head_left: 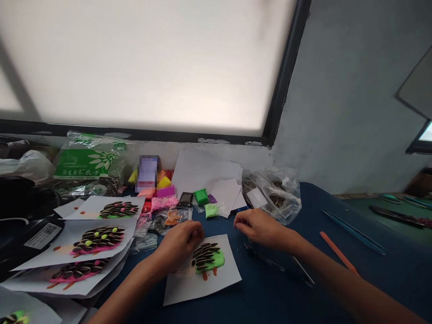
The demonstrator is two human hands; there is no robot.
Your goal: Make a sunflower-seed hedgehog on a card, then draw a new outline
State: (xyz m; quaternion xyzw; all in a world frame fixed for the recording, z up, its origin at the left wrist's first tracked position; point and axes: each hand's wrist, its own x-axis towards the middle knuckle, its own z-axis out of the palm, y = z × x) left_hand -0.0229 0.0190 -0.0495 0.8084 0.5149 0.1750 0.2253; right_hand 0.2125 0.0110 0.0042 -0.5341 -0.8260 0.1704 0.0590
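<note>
A white sheet (219, 294) lies on the blue table, bearing a hedgehog-like picture (208, 260) of bright green clay, dark striped sunflower seeds and orange-brown feet. My left hand (182, 245) is over the sheet's left part, its fingers curled by the seeds; whatever is inside them is hidden. To the right of the sheet and a little higher hovers my right hand (258, 227), fingers bent and drawn together. I cannot make out anything between them. Below the right hand lie metal tweezers (266, 258), partly blurred, and a thin metal tool (303, 272).
Finished-looking seed pictures (97, 240) are stacked at left. Behind lie clay packets (165, 202), a green-labelled seed bag (89, 162), a clear bag of seeds (278, 195) and blank paper (205, 171). An orange stick (339, 253) and blue tweezers (354, 231) lie right.
</note>
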